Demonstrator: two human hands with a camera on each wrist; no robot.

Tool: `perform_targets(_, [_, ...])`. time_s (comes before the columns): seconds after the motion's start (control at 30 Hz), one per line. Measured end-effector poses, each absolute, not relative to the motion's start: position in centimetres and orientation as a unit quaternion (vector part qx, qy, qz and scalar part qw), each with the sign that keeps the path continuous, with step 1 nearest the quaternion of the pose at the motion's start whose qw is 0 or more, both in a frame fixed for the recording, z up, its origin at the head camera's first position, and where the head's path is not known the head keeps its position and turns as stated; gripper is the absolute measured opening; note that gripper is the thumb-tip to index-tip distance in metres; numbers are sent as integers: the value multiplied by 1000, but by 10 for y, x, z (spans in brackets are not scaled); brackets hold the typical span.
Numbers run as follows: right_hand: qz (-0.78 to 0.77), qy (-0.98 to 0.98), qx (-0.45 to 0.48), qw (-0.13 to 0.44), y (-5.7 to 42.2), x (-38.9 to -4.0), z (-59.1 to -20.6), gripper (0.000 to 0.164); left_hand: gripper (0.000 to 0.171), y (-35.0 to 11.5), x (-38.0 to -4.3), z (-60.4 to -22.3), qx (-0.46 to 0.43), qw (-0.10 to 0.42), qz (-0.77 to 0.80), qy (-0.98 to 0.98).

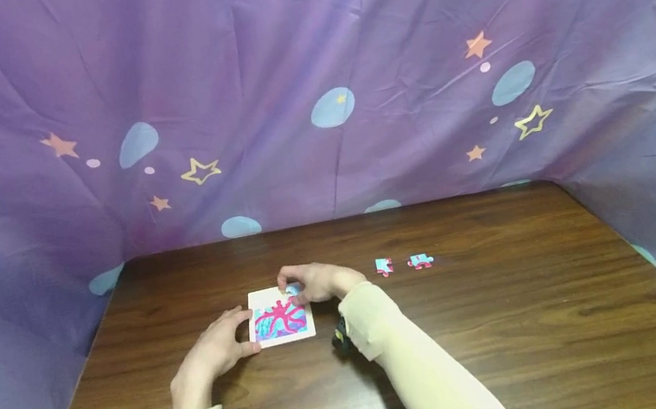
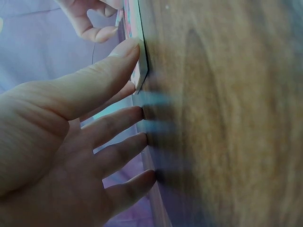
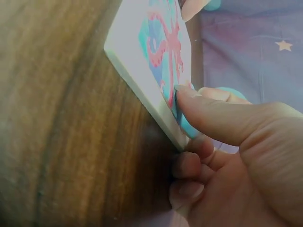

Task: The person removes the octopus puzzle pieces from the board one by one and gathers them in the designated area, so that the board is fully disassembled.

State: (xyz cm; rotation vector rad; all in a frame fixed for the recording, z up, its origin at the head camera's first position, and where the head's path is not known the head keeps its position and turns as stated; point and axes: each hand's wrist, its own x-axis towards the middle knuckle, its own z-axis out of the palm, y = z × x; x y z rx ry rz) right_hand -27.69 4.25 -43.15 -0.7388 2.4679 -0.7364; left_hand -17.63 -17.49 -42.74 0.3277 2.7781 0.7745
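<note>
A jigsaw puzzle tray (image 1: 288, 340) with a white border lies left of the table's middle, showing a pink octopus on blue. My left hand (image 1: 212, 351) rests at its left side, thumb touching the near corner and fingers extended. In the left wrist view, the other fingertips (image 2: 142, 182) rest on the wood. My right hand (image 1: 317, 282) is over the tray's far right corner and pinches a small puzzle piece (image 2: 119, 18) between thumb and forefinger. The piece is mostly hidden by the fingers. In the right wrist view, the thumb (image 3: 208, 113) lies against the picture's edge.
Two loose puzzle pieces, one blue and pink with a corner shape (image 1: 384, 266) and another with side tabs (image 1: 421, 261), lie right of my right hand. The brown wooden table (image 1: 513, 318) ends at a purple curtain (image 1: 269, 156) with stars.
</note>
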Motion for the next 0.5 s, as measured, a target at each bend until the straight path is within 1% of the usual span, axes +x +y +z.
perform_targets(0.27, [-296, 896, -282, 174, 39, -270, -439, 26, 60, -179, -173, -426, 95, 132, 269, 949])
perform_targets(0.5, [-333, 903, -252, 103, 47, -268, -452, 37, 60, -174, -177, -427, 97, 134, 268, 949])
